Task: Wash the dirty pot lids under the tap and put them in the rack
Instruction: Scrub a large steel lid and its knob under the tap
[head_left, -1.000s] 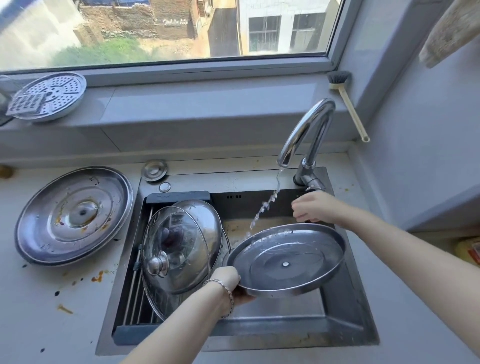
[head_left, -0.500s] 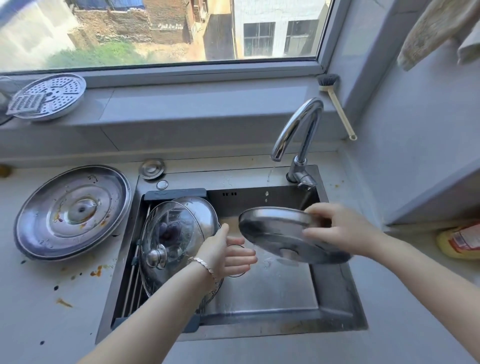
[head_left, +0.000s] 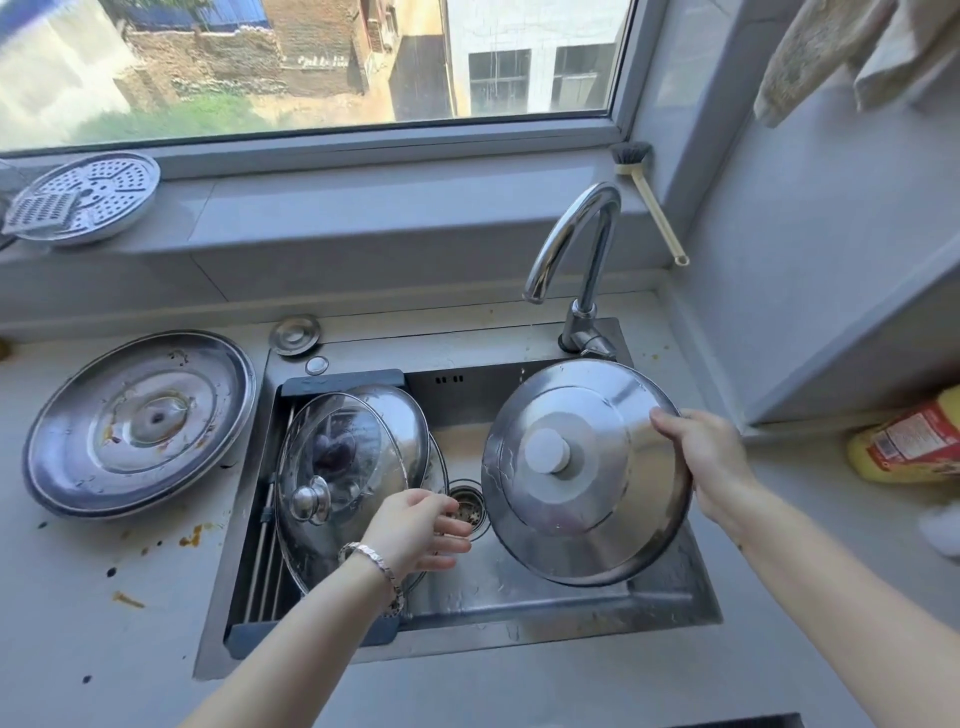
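Observation:
My right hand (head_left: 704, 460) grips the right rim of a steel pot lid (head_left: 587, 473), tilted up over the sink (head_left: 519, 592) with its white knob facing me. My left hand (head_left: 415, 527) hovers over the sink with relaxed fingers and holds nothing. A glass lid (head_left: 332, 483) and a steel lid (head_left: 400, 421) lean in the rack (head_left: 265, 551) at the sink's left. A large dirty steel lid (head_left: 137, 421) lies upside down on the counter to the left. The tap (head_left: 576, 244) is dry, no water runs.
The drain strainer (head_left: 467, 506) shows in the sink floor. A perforated steamer tray (head_left: 85, 195) sits on the windowsill, a brush (head_left: 649, 200) leans in the corner. A yellow bottle (head_left: 909, 441) lies at right. Food stains spot the counter (head_left: 104, 597).
The water stopped. My left hand let go of the steel lid and my right hand took it by the rim. The lid was turned over, knob side now toward me.

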